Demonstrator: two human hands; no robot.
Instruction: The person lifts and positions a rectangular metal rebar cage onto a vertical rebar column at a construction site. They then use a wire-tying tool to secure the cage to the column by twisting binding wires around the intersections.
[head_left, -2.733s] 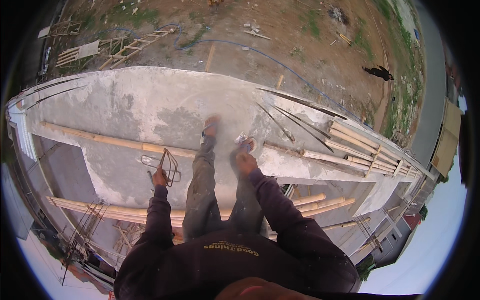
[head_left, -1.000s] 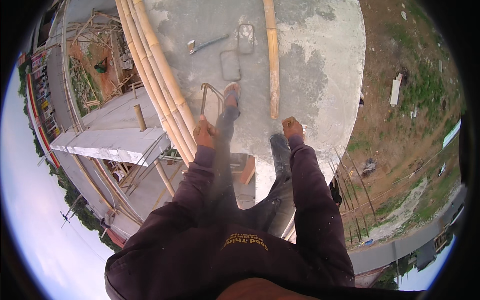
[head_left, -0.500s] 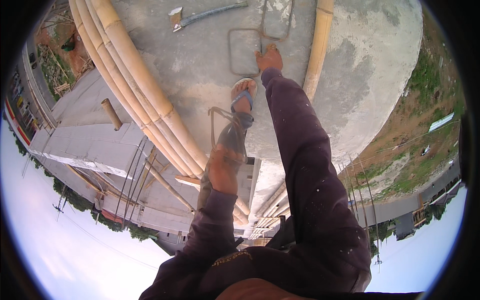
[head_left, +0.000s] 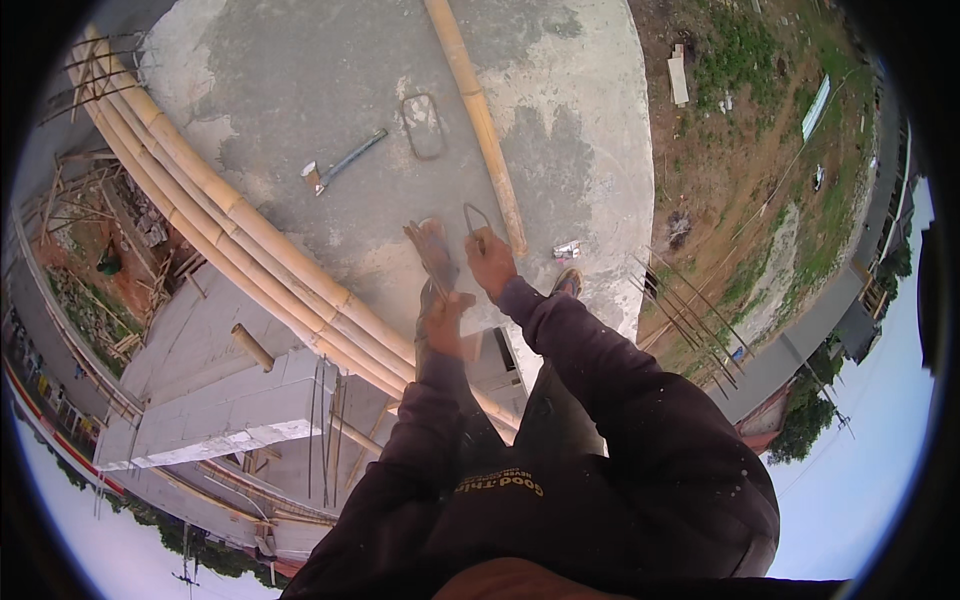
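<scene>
Metal loop [head_left: 467,213] points lengthwise forward, slightly left.

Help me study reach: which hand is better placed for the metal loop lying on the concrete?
Right, probably: the right hand sits farther forward, nearer the metal loop, though holding a bent rod. The blurred left hand is farther back, holding metal pieces.

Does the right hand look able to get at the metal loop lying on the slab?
Probably yes, with a forward lean: only bare slab seems to lie between the right hand and the metal loop. The hand grips a bent rod, though, so it isn't empty.
</scene>
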